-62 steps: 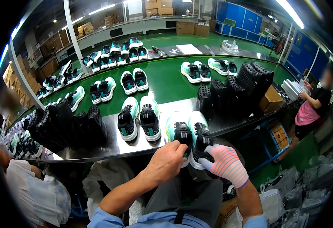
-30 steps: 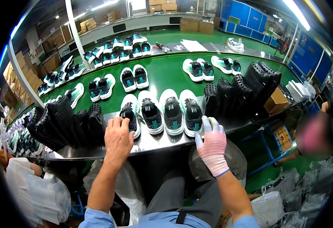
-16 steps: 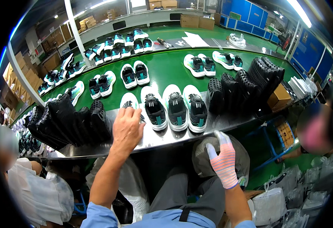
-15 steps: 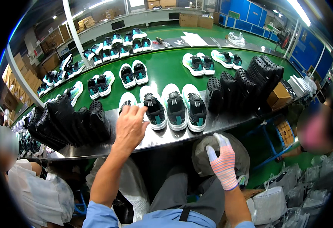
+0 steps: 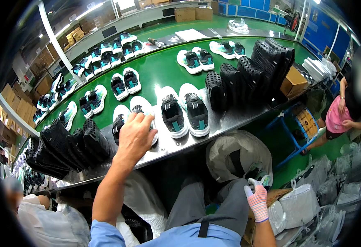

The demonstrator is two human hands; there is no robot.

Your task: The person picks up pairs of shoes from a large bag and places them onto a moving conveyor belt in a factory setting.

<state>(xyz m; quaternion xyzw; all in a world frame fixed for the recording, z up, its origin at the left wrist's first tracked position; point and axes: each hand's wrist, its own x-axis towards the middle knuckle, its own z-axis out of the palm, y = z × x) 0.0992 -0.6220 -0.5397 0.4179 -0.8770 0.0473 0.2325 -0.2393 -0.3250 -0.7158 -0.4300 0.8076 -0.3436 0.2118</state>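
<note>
On the metal edge of the bench stand two pairs of black, white and teal sneakers. My bare left hand (image 5: 135,133) has its fingers curled over the top of one sneaker (image 5: 142,103) of the left pair, thumb at its side. Its mate (image 5: 118,123) stands just left, partly covered by my hand. The right pair, a sneaker (image 5: 173,113) and another sneaker (image 5: 195,110), faces heel toward me. Low at the right, my gloved right hand (image 5: 257,201) has thumb and fingers apart, close to a sneaker (image 5: 262,176) by the pale bag's rim; whether they touch, I cannot tell.
Stacks of black ribbed inserts (image 5: 67,144) and more black inserts (image 5: 250,78) flank the sneakers. Other pairs stand on the green surface (image 5: 151,78). Below are a pale bag (image 5: 240,140) and a blue-framed stool (image 5: 298,123). People are at both sides.
My left hand has come onto the second sneaker, which sits closer to the first and apart from the right pair. My right hand has dropped toward the lower sneaker. The view has shifted.
</note>
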